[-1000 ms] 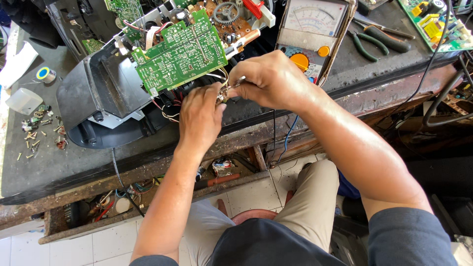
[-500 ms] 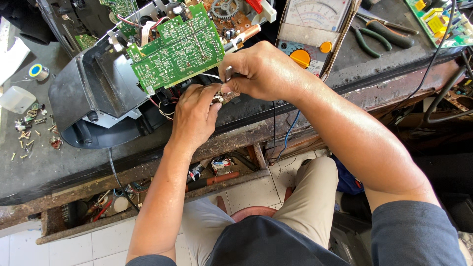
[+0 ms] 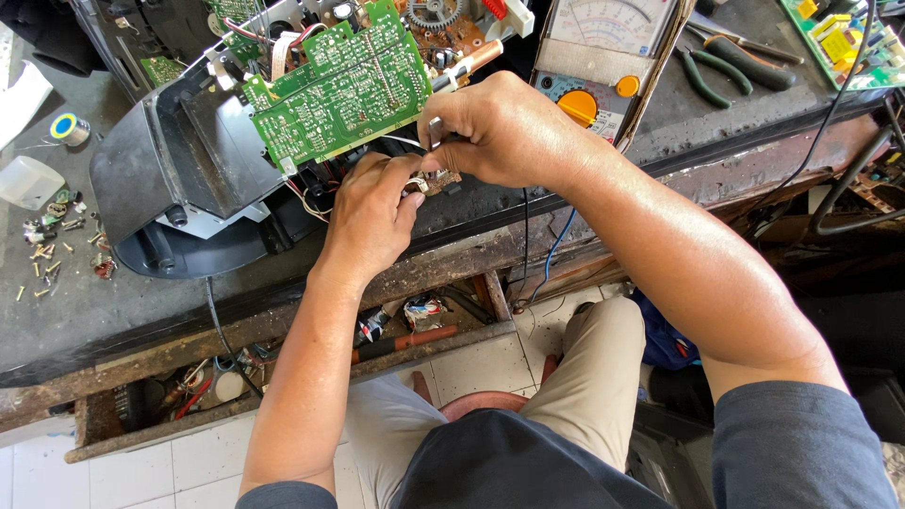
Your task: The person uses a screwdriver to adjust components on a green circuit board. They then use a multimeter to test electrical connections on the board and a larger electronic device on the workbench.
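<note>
My left hand (image 3: 370,219) and my right hand (image 3: 506,132) meet over the front of the dark workbench (image 3: 113,311). Both pinch a small metal part with wires (image 3: 429,179) that hangs off a green circuit board (image 3: 344,85). The board tilts up out of an opened dark plastic device housing (image 3: 160,188). What exactly the fingertips grip is mostly hidden by the fingers.
An analog multimeter (image 3: 603,57) with an orange dial sits right of the board. Green-handled pliers (image 3: 731,66) and another green board (image 3: 844,38) lie far right. A solder spool (image 3: 68,127), a clear cup (image 3: 28,181) and loose screws (image 3: 52,245) sit left. An open drawer (image 3: 283,363) holds odd parts below.
The view has shifted slightly, so the bench sits higher in frame. Both hands stay together on the small part under the board, with the fingers shifting slightly.
</note>
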